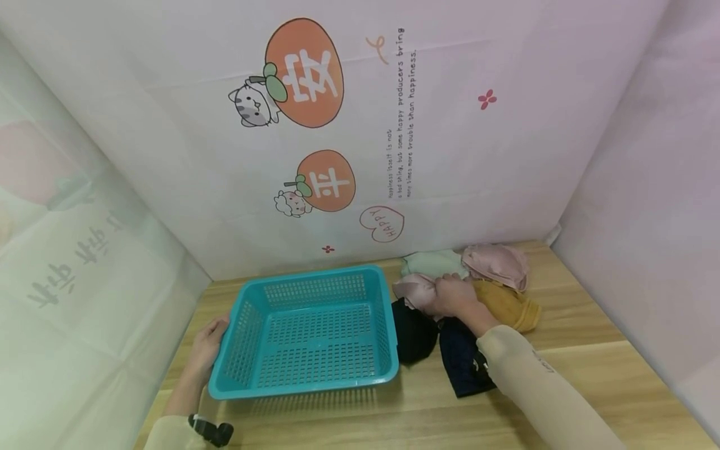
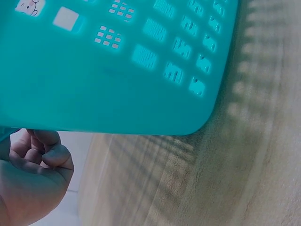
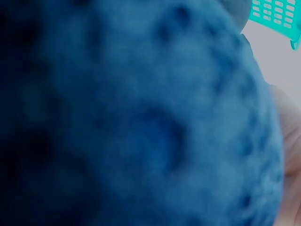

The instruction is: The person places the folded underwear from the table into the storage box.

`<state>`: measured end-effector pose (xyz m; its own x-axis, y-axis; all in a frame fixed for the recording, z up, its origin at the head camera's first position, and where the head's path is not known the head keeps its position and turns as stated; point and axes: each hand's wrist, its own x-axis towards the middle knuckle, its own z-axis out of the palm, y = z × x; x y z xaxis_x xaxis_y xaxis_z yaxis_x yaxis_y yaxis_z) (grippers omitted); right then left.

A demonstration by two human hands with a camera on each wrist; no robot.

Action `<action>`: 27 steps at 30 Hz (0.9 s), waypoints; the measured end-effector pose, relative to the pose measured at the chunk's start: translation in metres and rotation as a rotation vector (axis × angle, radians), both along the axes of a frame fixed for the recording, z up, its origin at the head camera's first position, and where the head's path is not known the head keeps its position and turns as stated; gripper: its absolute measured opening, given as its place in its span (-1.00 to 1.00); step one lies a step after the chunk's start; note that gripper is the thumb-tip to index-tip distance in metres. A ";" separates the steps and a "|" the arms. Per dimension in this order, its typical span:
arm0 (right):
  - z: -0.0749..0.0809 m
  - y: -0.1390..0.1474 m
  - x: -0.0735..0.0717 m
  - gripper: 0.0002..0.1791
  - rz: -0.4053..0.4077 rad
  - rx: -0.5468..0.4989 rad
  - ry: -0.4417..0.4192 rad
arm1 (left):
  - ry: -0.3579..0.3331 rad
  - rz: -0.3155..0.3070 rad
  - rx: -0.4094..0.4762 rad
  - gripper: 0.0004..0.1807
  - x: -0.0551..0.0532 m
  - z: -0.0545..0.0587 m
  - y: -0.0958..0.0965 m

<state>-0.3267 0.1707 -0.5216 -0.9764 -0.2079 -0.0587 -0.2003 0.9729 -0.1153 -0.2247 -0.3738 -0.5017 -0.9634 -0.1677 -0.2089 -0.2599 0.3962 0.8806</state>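
On the left, my left hand holds the side rim of an empty teal plastic basket. In the left wrist view, that hand's curled fingers meet the basket's edge, and the basket is raised at this side. My right hand is over a pile of soft cloth items to the right and grips a pale pink, smooth, rounded garment. Around it lie a mint green piece, a mustard piece, a black piece and a navy piece. Blurred dark blue fabric fills most of the right wrist view.
A second pink garment lies at the back right of the pile. The wooden table is bounded by white printed cloth walls at the back and both sides. A black strap device sits on the left wrist.
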 end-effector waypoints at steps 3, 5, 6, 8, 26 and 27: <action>-0.001 0.000 0.000 -0.27 0.006 -0.005 0.020 | -0.002 0.003 -0.002 -0.31 -0.001 0.001 0.001; -0.002 -0.001 -0.001 -0.38 0.012 -0.024 0.041 | -0.003 0.007 -0.002 -0.30 -0.001 0.002 0.001; -0.004 -0.001 -0.001 -0.43 0.013 -0.037 0.046 | -0.007 0.009 -0.003 -0.29 -0.001 0.002 0.001; -0.006 -0.002 -0.002 -0.53 0.017 -0.063 0.052 | -0.012 0.010 -0.002 -0.28 -0.001 0.002 0.001; -0.003 0.007 0.001 -0.69 0.040 -0.133 0.138 | -0.026 0.000 0.014 -0.25 0.001 0.001 0.003; -0.002 0.007 0.001 -0.68 0.045 -0.132 0.155 | -0.022 0.001 0.006 -0.25 0.001 0.001 0.003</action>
<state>-0.3261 0.1779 -0.5232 -0.9611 -0.2476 0.1222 -0.2685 0.9412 -0.2052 -0.2239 -0.3710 -0.5010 -0.9584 -0.1670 -0.2315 -0.2799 0.3907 0.8769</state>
